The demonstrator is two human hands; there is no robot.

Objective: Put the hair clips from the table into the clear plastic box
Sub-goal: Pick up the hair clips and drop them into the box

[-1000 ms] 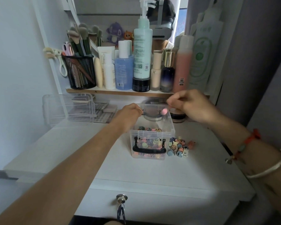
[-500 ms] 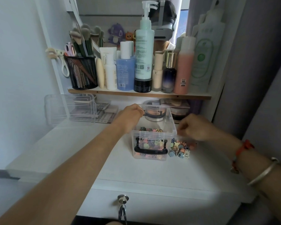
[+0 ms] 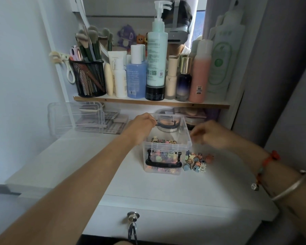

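The clear plastic box (image 3: 167,146) with a black handle stands open in the middle of the white table, holding several small colourful hair clips (image 3: 163,157). A pile of several more hair clips (image 3: 195,160) lies on the table against the box's right side. My left hand (image 3: 142,128) grips the box's far left rim. My right hand (image 3: 210,135) hovers just right of the box rim, above the pile. It is blurred with its fingers pinched together, and I cannot tell whether a clip is between them.
A shelf (image 3: 152,101) behind the box carries bottles and a black mesh cup of brushes (image 3: 88,76). A clear organiser (image 3: 76,117) stands at the back left, and a round compact (image 3: 168,125) lies behind the box. A key (image 3: 133,217) hangs in the drawer front.
My right hand went from over the box down to the pile of clips, and has now lifted up and left toward the box rim. My left hand has stayed on the box.
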